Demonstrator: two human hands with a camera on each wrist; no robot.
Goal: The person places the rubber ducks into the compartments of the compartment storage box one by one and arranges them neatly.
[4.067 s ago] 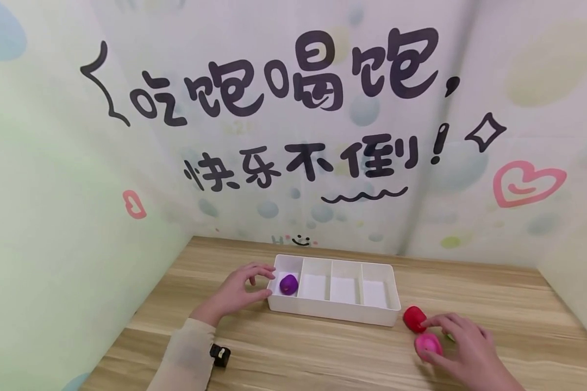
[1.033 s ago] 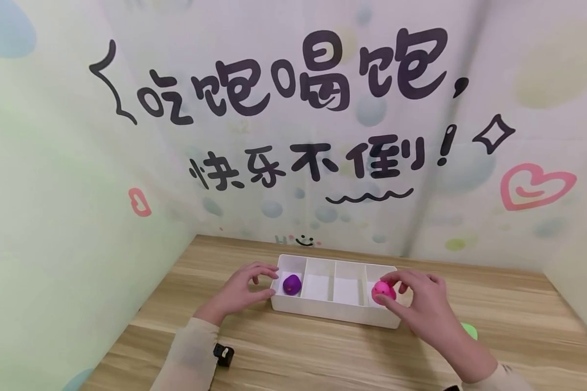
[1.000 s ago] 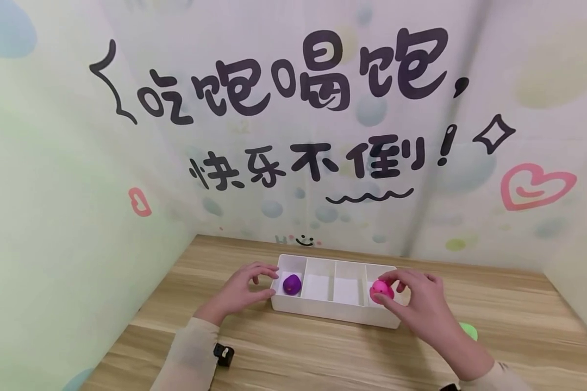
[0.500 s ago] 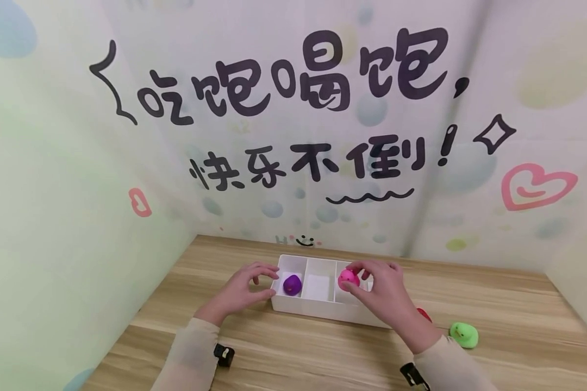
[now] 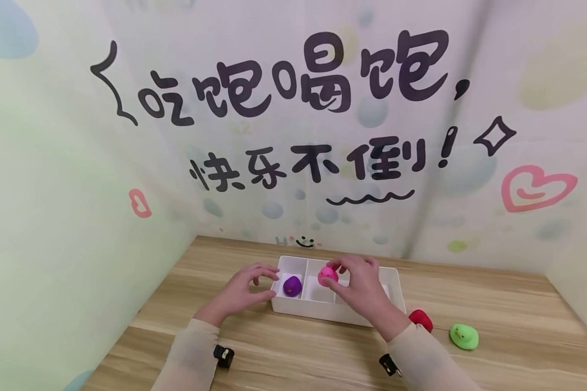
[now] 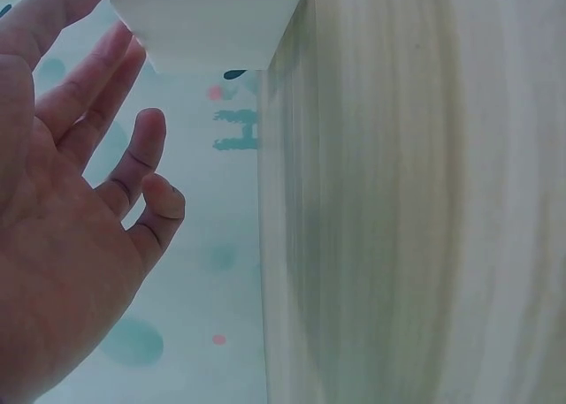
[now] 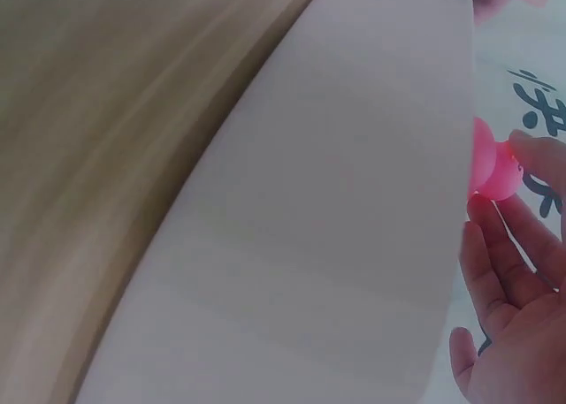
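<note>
In the head view my right hand [image 5: 362,282] pinches a small pink toy duck [image 5: 326,275] between thumb and fingertips, over the second compartment from the left of a white divided box [image 5: 318,310]. The right wrist view shows the pink duck partly behind the box wall. A purple toy duck [image 5: 292,285] sits in the leftmost compartment. At the box's left end, my left hand [image 5: 238,290] touches the wall with relaxed fingertips and thumb; the left wrist view has its fingers [image 6: 84,95] against the end of the white box [image 6: 217,24].
Right of the box a red toy [image 5: 421,320] lies on the wooden table [image 5: 283,358], partly hidden by the right forearm. Further right sits a green toy duck [image 5: 464,336]. A printed wall sheet [image 5: 274,217] rises behind the table. Each wrist wears a black strap piece [image 5: 224,356].
My right hand picked the pink duck up from the table's right side, then carried it left across the box to the second compartment. The red and green toys came into view. My left hand stays put.
</note>
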